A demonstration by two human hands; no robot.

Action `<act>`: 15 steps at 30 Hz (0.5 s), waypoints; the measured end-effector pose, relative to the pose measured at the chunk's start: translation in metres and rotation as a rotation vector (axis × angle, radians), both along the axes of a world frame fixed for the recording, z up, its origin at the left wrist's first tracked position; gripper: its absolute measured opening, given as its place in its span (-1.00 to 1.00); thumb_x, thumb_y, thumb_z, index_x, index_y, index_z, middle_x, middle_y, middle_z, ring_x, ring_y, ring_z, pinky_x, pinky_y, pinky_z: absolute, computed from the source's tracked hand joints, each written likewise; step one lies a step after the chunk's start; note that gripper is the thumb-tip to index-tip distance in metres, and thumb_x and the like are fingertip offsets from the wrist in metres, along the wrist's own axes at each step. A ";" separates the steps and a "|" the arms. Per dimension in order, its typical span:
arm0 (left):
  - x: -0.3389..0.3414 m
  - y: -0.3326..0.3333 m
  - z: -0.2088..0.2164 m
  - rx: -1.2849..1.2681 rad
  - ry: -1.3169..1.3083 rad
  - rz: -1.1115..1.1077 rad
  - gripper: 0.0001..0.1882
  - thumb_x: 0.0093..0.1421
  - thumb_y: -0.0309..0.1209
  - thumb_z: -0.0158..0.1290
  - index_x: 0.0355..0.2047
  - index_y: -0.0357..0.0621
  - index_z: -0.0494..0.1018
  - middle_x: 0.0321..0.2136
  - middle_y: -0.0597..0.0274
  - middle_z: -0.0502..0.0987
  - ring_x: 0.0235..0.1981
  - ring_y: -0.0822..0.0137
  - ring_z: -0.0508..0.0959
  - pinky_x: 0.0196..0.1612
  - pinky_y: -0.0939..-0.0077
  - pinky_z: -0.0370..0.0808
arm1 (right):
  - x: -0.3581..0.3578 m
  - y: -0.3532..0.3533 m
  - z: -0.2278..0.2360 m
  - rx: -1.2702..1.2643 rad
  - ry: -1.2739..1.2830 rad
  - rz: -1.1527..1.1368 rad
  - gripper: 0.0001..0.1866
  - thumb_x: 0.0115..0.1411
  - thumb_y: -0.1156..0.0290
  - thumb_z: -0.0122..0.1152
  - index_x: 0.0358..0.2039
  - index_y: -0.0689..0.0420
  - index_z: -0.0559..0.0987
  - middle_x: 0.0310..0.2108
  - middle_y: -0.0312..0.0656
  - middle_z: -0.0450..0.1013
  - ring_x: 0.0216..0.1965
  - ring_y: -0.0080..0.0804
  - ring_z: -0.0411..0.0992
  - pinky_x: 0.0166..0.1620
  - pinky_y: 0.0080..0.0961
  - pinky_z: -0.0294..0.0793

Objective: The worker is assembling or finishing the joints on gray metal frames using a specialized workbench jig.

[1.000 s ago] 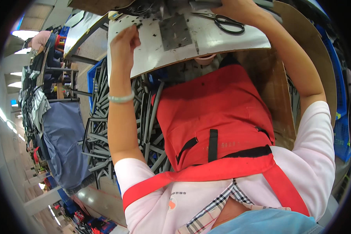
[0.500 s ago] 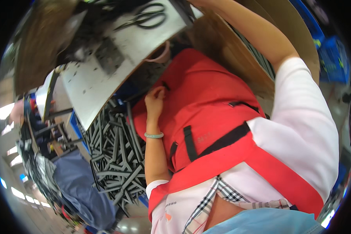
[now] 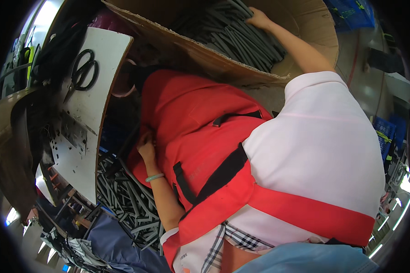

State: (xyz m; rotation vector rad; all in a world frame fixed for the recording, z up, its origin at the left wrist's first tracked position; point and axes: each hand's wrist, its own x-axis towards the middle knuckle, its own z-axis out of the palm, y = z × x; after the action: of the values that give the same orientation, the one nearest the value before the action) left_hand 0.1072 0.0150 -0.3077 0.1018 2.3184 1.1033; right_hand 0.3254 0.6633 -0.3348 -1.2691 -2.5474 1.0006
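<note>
My right hand [image 3: 258, 19] reaches into a large cardboard box [image 3: 177, 43], its fingers closed at the edge of a pile of long grey strips [image 3: 232, 34]. It appears to grip the ends of some strips. My left hand [image 3: 146, 145], with a pale bangle on the wrist, rests low against my red apron [image 3: 191, 98]. Its fingers are curled in, and the palm side is hidden. Close to this hand, below the table edge, lies a heap of shorter grey strips [image 3: 127, 200].
Black-handled scissors [image 3: 83, 73] lie on a white tabletop [image 3: 107, 54], beside a dark metal plate [image 3: 74, 132] and scattered black scraps. A pink round rim [image 3: 126, 91] shows under the table. Blue crates [image 3: 351, 16] stand beyond the box. Dark blue cloth [image 3: 116, 241] hangs at lower left.
My view has swung toward the right, bringing the box's inside and my right hand into sight. The left hand stays curled by the apron.
</note>
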 end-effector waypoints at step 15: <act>0.007 -0.023 -0.026 -0.470 0.755 -0.665 -0.74 0.06 -0.29 0.15 -0.23 -0.05 0.62 -0.19 0.01 0.60 -0.32 -0.03 0.63 -0.23 0.15 0.55 | -0.012 0.012 -0.031 -0.200 -0.059 0.152 -0.44 0.08 0.29 0.35 0.13 0.06 0.48 -0.15 -0.17 0.54 -0.13 -0.43 0.49 -0.03 -0.46 0.46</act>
State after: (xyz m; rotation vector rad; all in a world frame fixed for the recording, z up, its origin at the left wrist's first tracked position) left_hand 0.1141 -0.0078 -0.3334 1.1759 2.7610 0.1626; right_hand 0.3133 0.6756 -0.3653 -1.1798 -2.6795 1.2955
